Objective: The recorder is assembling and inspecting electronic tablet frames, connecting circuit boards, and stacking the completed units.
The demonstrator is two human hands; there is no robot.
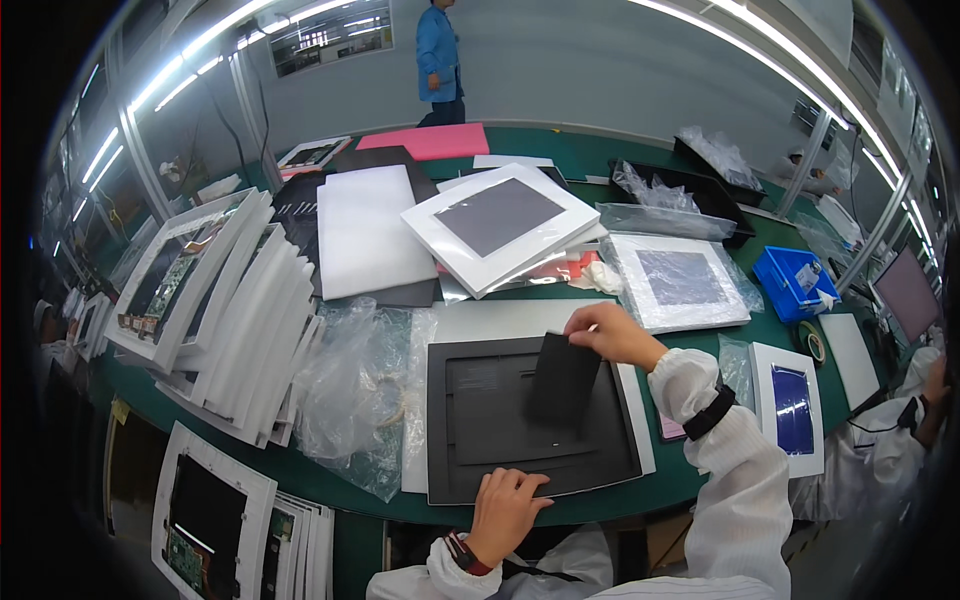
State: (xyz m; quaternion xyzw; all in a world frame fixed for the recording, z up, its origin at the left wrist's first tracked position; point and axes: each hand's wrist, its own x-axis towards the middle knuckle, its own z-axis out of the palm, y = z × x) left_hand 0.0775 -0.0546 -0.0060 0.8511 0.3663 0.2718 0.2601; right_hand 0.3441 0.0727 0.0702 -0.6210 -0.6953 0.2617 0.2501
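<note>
In front of me lies a wide black panel [470, 365] with a raised rectangular middle, resting on a white sheet [480, 318]. My right hand [610, 333] pinches the top edge of a smaller flat black piece [566, 385], which stands tilted above the panel's right half. Whether that piece's lower edge touches the panel, I cannot tell. My left hand [508, 512] lies on the panel's near edge, fingers stretched and apart, gripping nothing.
Stacked white frames [230, 330] with circuit boards rise at left, beside crumpled clear plastic [350, 400]. White framed screens [500, 225] lie behind the panel. A blue bin [792, 282], a tape roll [810, 342] and a blue-screened frame [790, 410] are at right. A person [438, 55] stands beyond the table.
</note>
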